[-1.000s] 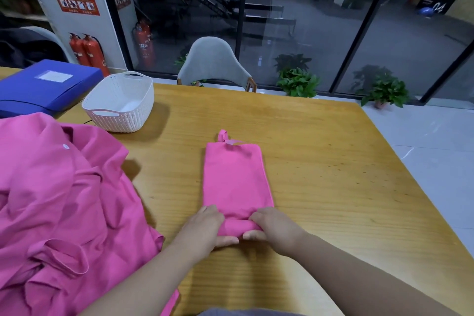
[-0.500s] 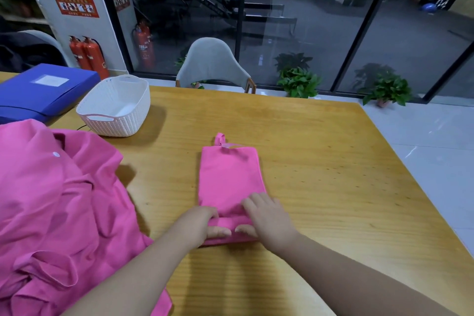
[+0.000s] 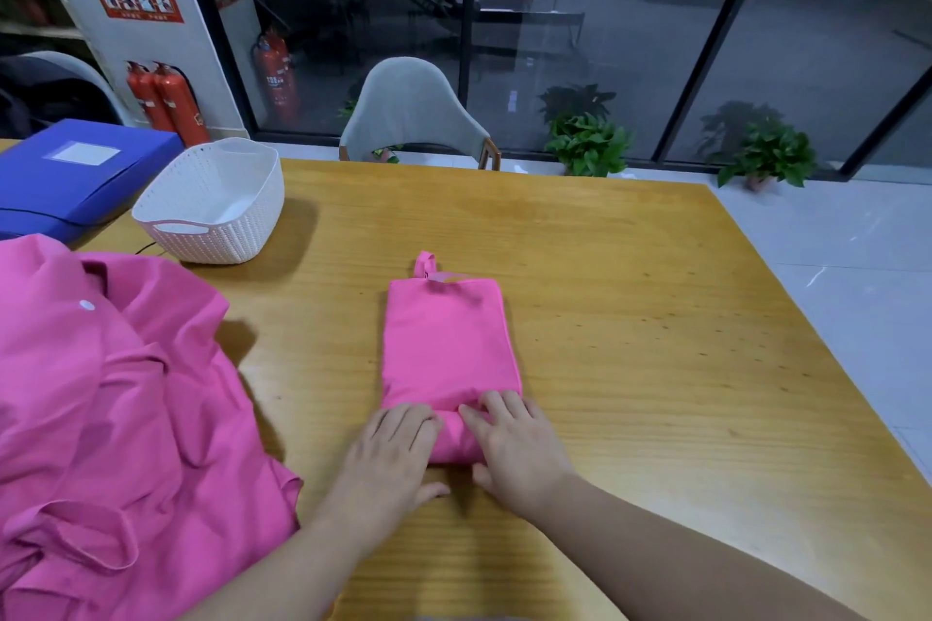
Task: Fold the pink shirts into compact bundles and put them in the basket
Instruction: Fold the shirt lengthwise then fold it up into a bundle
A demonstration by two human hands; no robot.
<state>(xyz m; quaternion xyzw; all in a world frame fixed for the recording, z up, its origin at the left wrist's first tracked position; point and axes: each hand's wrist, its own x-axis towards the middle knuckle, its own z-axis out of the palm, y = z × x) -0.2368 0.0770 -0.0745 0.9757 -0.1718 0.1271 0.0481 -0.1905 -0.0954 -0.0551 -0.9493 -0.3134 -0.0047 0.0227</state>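
A pink shirt folded into a narrow strip lies on the wooden table, with its near end rolled up. My left hand and my right hand sit side by side on that roll, fingers laid over its top and thumbs behind it. A white woven basket stands empty at the back left. A heap of loose pink shirts covers the table's left side.
A blue box file lies behind the basket at the far left. A grey chair stands behind the table's far edge. The table's right edge drops to a tiled floor, with potted plants by the glass wall.
Both hands have rolled the shirt's near end away from me, so the roll is thicker and the flat strip shorter. Fingers now lie over the roll's top.
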